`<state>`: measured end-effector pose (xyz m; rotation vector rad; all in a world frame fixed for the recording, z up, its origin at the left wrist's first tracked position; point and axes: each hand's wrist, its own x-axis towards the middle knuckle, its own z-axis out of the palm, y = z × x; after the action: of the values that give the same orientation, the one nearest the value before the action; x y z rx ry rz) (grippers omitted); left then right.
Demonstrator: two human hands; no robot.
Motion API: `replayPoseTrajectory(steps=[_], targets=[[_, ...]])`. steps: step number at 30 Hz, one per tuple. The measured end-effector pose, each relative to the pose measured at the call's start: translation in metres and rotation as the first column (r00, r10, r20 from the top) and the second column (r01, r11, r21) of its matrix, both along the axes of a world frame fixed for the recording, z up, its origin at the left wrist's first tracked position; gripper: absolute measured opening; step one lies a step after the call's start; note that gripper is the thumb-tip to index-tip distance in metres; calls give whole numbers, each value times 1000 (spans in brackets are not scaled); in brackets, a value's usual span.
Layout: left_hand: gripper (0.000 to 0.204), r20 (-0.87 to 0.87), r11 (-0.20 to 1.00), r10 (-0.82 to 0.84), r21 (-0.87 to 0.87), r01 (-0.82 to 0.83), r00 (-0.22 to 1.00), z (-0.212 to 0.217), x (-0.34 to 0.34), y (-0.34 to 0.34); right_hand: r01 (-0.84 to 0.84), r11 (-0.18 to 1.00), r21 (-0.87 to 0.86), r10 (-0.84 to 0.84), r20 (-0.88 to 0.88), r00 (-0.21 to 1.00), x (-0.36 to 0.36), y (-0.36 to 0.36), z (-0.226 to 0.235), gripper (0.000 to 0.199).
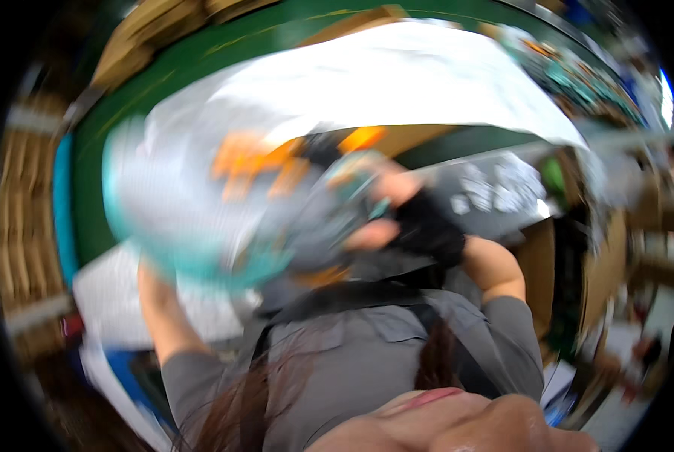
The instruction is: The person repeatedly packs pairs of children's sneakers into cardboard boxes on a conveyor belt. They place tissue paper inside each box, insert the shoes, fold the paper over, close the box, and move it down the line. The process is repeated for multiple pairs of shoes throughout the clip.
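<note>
A large, rounded grey thing with a teal rim (175, 188) is held in front of my chest, badly smeared by motion, so its exact kind does not show. Bright orange parts (258, 158) stand out on its upper side. My right hand (408, 215), in a black glove with bare fingertips, closes on the right end of this thing, where grey and teal parts bunch together. My left forearm runs up beneath the other end, and the hand itself is hidden behind it.
A big white sheet (397, 75) spreads just beyond. White crumpled packets (502, 184) lie on a grey tabletop (495, 215) to the right, near an open cardboard box (604, 264). Stacked cardboard (28, 218) lines the left. Teal and orange items (578, 83) are heaped at far right.
</note>
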<state>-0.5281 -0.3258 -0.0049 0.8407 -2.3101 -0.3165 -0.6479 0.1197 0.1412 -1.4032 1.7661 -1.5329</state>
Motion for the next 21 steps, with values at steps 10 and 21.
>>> replayPoseTrajectory(steps=[10,21], targets=[[14,35,997,42,-71,-39,999,42,30,-12,150,941,304,-334,752,568,-74,-102,-41,40],[25,-481,153,-101,858,491,871,114,-54,39,-109,827,552,-107,344,933,-20,-187,-197,35]])
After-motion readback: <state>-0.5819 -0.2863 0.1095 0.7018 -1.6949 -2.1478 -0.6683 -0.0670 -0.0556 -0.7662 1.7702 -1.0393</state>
